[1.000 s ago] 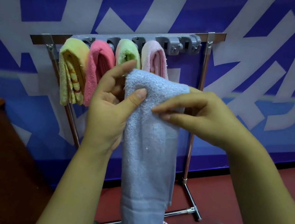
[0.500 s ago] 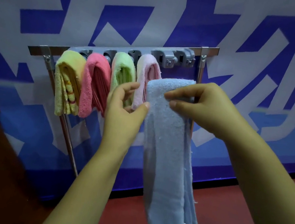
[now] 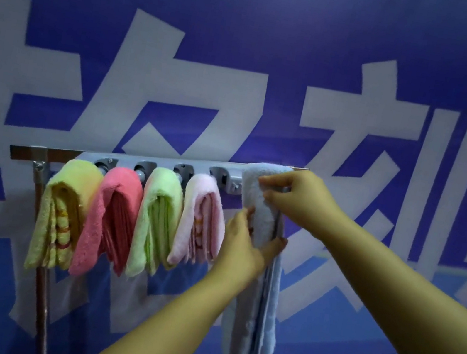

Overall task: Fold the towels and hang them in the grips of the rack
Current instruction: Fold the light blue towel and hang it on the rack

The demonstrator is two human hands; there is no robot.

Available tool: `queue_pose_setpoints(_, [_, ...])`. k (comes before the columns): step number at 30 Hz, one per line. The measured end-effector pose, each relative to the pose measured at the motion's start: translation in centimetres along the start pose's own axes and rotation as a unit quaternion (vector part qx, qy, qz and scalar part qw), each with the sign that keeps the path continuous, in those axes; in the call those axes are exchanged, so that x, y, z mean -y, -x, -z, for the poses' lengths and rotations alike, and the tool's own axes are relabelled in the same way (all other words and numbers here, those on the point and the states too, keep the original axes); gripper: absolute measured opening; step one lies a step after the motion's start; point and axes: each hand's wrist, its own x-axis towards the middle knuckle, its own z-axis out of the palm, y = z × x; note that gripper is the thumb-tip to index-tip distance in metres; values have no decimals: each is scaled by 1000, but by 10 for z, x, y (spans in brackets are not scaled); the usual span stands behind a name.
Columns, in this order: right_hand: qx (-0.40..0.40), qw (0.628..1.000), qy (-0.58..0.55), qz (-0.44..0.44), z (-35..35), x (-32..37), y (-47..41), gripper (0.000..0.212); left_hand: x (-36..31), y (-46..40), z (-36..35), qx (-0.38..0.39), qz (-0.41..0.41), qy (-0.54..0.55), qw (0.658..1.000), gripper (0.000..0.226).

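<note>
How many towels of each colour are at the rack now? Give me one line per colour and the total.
Yellow towel: 1
Coral pink towel: 1
Green towel: 1
Pale pink towel: 1
Light blue towel: 1, held by both hands
Total: 5

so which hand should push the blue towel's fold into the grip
Right. The right hand already pinches the light blue towel at its fold by the rack bar; the left hand grips it lower down.
</note>
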Motion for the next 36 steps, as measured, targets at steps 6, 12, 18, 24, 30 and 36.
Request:
queue_pose_setpoints(6, [-5,999,47,21,2,11,-47,32,-4,-41,-5,-62,11,-85,994,85])
queue_pose_setpoints(12, [17,992,106,65,-5,31,-86,31,-7,-74,-1,-124,-25,-164,978,93])
queue_pose_setpoints(18, [40,991,100,77,-14,44,-117,29,-13,-89,-10,-203,7,-214,956,106])
queue_pose_setpoints(24, [-9,997,39,67,-15,39,-132,24,-20,-114,-12,-249,-1,-212,945,79])
queue_pose_setpoints(30, [-62,996,-51,29,-1,13,-129,25,-6,-133,8,-247,-105,-305,914,67])
queue_pose_setpoints(36, [-96,973,-182,-99,-6,-21,-125,29,-5,-147,20,-139,-92,-467,868,45])
